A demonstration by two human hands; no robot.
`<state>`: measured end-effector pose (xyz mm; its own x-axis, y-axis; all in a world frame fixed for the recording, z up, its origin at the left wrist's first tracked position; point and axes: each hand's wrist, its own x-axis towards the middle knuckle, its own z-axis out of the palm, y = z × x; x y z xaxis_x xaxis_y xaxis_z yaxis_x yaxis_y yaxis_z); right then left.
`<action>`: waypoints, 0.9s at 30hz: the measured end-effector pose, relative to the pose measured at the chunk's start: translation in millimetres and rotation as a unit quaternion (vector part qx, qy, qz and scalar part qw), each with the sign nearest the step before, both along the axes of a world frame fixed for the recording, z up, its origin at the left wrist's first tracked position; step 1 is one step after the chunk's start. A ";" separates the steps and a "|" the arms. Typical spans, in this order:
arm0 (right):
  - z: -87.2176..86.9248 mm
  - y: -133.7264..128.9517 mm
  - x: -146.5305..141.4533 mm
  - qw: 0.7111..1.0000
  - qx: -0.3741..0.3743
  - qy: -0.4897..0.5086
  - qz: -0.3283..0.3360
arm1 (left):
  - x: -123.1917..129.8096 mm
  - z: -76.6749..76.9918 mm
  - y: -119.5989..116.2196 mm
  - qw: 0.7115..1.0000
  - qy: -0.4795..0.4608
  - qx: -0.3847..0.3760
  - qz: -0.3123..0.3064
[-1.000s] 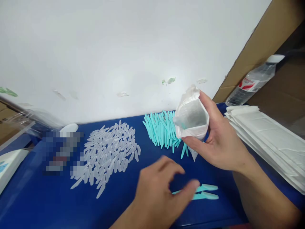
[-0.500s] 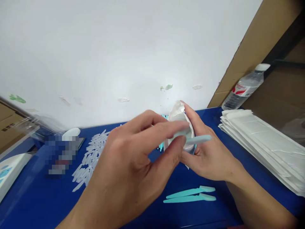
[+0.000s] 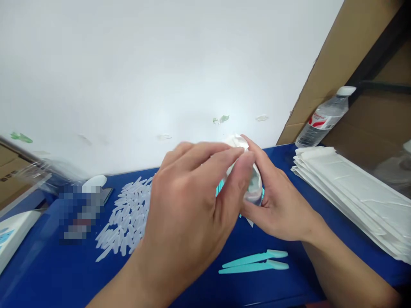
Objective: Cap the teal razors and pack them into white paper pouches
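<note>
The right hand (image 3: 282, 209) grips a white pouch (image 3: 253, 188) above the blue worktop (image 3: 58, 273), fingers clamped round it. The left hand (image 3: 189, 214) covers the pouch's mouth, fingers together against it. Two teal sticks (image 3: 255, 263) lie just below.

Thin, crinkled, semi-clear plastic pouch (image 3: 253, 188). Smooth matt teal plastic sticks (image 3: 257, 262) on glossy blue bench (image 3: 64, 273). Frosted translucent plastic caps (image 3: 128, 214), left. Matt white papery packets (image 3: 353, 188) stacked right. Clear glossy plastic bottle (image 3: 321, 122), far right. Matt brown cardboard (image 3: 324, 77) behind.
</note>
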<state>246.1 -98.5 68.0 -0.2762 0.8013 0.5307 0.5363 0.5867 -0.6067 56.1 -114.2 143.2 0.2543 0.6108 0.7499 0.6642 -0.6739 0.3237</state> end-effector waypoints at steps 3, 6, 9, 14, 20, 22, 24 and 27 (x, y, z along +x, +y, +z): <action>0.7 -0.3 4.3 1.000 -0.007 0.020 -0.019 | -5.3 -2.6 0.6 1.000 -0.027 0.008 0.000; 1.2 0.9 10.3 0.998 -0.020 0.051 -0.032 | -15.3 -21.3 -10.0 0.995 -0.095 -0.031 0.002; 1.3 3.0 15.3 0.996 -0.027 0.076 -0.036 | -16.1 -65.3 -24.6 0.973 -0.007 -0.211 -0.096; 2.0 3.6 16.3 0.994 -0.035 0.093 -0.043 | 7.0 -134.1 -37.2 0.878 0.252 -0.369 -0.168; -2.2 4.1 8.7 0.995 -0.038 0.084 -0.044 | 25.1 -144.1 -22.9 0.856 0.334 -0.365 -0.150; -5.0 5.8 5.6 0.995 -0.031 0.082 -0.052 | 26.8 -143.6 -16.8 0.858 0.334 -0.356 -0.156; -7.3 7.7 3.3 0.994 -0.027 0.085 -0.056 | 22.3 -141.0 -13.0 0.859 0.336 -0.351 -0.162; -8.7 9.5 1.7 0.993 -0.016 0.097 -0.070 | -4.1 -125.0 -13.3 0.871 0.297 -0.344 -0.187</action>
<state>247.8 -89.1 59.3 -0.0560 0.8418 0.5369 0.4831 0.4934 -0.7233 52.0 -127.4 18.2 0.7506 0.6543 -0.0924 0.6274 -0.6618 0.4103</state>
